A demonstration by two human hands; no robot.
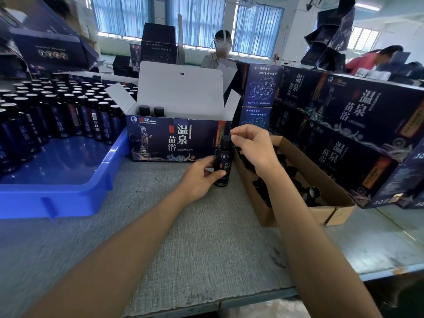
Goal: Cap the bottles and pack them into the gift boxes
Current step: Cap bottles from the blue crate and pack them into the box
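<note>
Left hand (pixel 202 177) gripping the bottle (pixel 226 161) upright just before the gift box (pixel 160 138), we steady it while our right hand (pixel 252 145) pinches the cap (pixel 226 140), which wants seating square before twisting

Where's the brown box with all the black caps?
In the head view, the brown cardboard box sits at the right, between the open gift box and the stacked gift boxes.

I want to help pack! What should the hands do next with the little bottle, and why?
Probably twist the black round cap tight. The left hand holds the small dark labelled bottle upright, the right hand pinches its cap, and it isn't in the open dark-blue cardboard gift box yet.
</note>
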